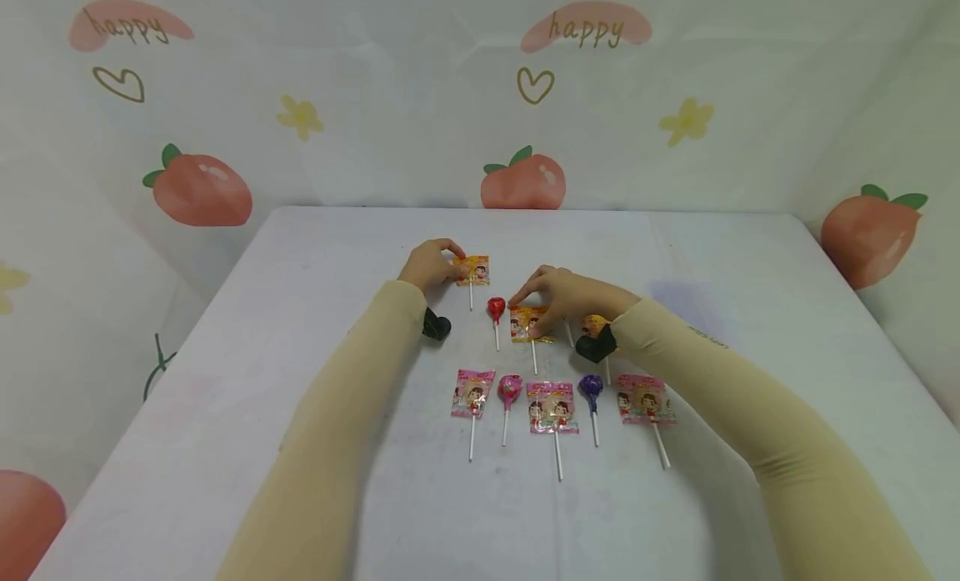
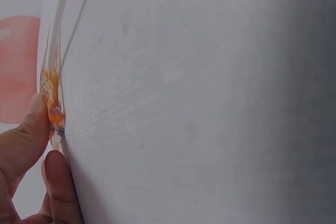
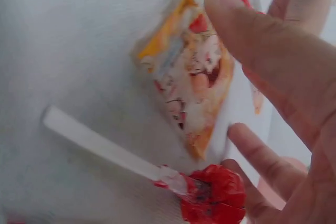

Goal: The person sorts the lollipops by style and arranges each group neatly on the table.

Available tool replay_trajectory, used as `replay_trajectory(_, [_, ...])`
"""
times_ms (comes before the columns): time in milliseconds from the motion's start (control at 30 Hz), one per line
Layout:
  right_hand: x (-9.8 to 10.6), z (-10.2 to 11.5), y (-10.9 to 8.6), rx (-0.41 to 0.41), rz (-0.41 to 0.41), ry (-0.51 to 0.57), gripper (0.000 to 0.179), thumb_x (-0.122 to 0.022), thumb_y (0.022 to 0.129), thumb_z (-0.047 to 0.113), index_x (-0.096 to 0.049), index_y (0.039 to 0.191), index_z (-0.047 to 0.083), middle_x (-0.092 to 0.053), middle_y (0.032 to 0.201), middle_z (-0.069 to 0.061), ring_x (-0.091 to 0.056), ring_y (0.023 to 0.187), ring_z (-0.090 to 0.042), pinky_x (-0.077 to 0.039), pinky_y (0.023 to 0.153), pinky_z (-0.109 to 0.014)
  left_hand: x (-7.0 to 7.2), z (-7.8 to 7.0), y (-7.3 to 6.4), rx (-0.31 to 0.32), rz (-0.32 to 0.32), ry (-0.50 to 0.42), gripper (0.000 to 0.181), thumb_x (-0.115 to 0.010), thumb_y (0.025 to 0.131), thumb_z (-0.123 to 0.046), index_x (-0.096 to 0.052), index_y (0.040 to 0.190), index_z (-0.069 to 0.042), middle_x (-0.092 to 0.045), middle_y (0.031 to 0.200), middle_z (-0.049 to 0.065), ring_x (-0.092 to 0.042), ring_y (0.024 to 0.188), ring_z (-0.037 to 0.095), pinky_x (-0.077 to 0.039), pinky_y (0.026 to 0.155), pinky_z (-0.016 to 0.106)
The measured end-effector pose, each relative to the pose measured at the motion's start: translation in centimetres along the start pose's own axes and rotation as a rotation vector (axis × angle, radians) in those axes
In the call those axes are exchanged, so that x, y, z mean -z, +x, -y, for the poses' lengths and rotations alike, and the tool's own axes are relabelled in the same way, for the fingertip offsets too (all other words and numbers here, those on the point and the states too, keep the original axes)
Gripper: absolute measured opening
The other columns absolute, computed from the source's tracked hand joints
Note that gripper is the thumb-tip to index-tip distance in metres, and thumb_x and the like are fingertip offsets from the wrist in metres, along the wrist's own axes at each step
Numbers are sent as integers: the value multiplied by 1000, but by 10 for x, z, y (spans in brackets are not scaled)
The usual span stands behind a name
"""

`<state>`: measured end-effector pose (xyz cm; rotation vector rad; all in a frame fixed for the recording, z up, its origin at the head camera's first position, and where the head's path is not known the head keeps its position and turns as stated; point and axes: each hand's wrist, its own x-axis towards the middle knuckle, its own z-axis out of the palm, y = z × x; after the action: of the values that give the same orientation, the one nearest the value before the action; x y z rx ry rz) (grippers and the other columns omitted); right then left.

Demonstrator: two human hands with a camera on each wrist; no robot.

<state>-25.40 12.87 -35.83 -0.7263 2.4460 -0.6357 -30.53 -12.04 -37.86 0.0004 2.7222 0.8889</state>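
Observation:
My left hand [image 1: 432, 264] pinches the left edge of an orange-and-yellow packet lollipop [image 1: 477, 270] at the back; in the left wrist view, thumb and a fingertip meet its wrapper [image 2: 55, 114]. My right hand [image 1: 573, 298] is spread over another orange packet lollipop [image 1: 522, 324], its thumb at the wrapper and its other fingers extended beyond. A round red lollipop [image 1: 496, 308] lies between the hands. In the right wrist view, another red lollipop [image 3: 215, 192] lies close to the fingers; the right hand hides its head in the head view.
A yellow packet lollipop [image 1: 595, 324] lies partly under the right wrist. Nearer is a row: pink packet lollipops [image 1: 472, 393], a round pink lollipop [image 1: 510, 388] and a round purple lollipop [image 1: 591, 385]. The white table [image 1: 337, 239] ends at a fruit-printed cloth [image 1: 405, 164].

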Motion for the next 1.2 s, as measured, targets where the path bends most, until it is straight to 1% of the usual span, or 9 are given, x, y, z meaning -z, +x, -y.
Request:
replay_trajectory(100, [1, -1, -1, -22, 14, 32, 59, -82, 78, 28, -60, 132, 22, -41, 141, -15, -36, 134, -34, -31, 111, -55, 1, 0, 0, 0, 1, 3, 36, -70, 90, -28, -61, 124, -18, -50, 138, 11, -42, 117, 26, -34, 107, 40])
replay_trajectory(167, [0, -2, -1, -34, 14, 46, 62, -82, 79, 30, -57, 135, 21, -42, 140, -16, -38, 132, -34, -33, 109, -54, 1, 0, -1, 3, 2, 4, 37, -70, 90, -28, -61, 124, -18, -50, 138, 11, -41, 115, 25, -35, 106, 40])
replay_trajectory(300, [-3, -4, -2, -55, -13, 44, 64, -82, 78, 33, -56, 135, 18, -46, 135, -17, -45, 120, -33, -42, 100, -50, 1, -1, -2, 12, 1, 4, 37, -70, 90, -28, -61, 125, -18, -49, 139, 11, -41, 115, 25, -35, 106, 39])
replay_trajectory(367, [-5, -5, -1, -71, -32, 27, 64, -82, 77, 34, -57, 134, 18, -48, 132, -17, -47, 114, -32, -45, 95, -47, 0, -2, -2, 21, 2, -2, 37, -70, 90, -28, -61, 124, -18, -49, 139, 11, -41, 116, 25, -35, 106, 40])
replay_trajectory(467, [-10, -6, 1, -85, -57, -1, 66, -84, 74, 38, -58, 132, 20, -49, 131, -18, -44, 115, -34, -45, 92, -47, 0, -2, -1, 31, 6, -9, 37, -70, 90, -27, -61, 124, -18, -48, 138, 10, -41, 116, 26, -35, 106, 40])
replay_trajectory(567, [-13, -6, 1, -85, -74, -18, 67, -85, 71, 42, -59, 130, 23, -47, 132, -18, -40, 120, -36, -44, 93, -49, 1, -3, -3, 30, 5, -7, 37, -70, 90, -26, -61, 124, -18, -49, 138, 10, -41, 117, 26, -34, 107, 40])
replay_trajectory(733, [-14, -3, 0, -66, -83, -38, 64, -85, 71, 40, -61, 128, 22, -47, 130, -17, -39, 119, -37, -43, 93, -49, 2, -4, -5, 25, -1, -12, 37, -70, 90, -26, -61, 125, -17, -51, 134, 11, -42, 114, 25, -35, 104, 38])
replay_trajectory(967, [-13, 1, 1, -102, -64, -20, 60, -86, 72, 35, -60, 125, 23, -48, 132, -17, -37, 123, -40, -40, 97, -53, 2, -4, -5, 8, 1, 2, 37, -69, 91, -26, -61, 125, -16, -50, 137, 11, -42, 116, 26, -33, 109, 40])
replay_trajectory(1200, [-10, 2, 6, -148, -14, 8, 55, -85, 75, 29, -58, 122, 23, -45, 134, -15, -36, 122, -37, -38, 97, -52, 1, -4, -5, 9, -3, -7, 36, -69, 91, -25, -61, 125, -16, -49, 140, 11, -42, 117, 26, -31, 112, 40])
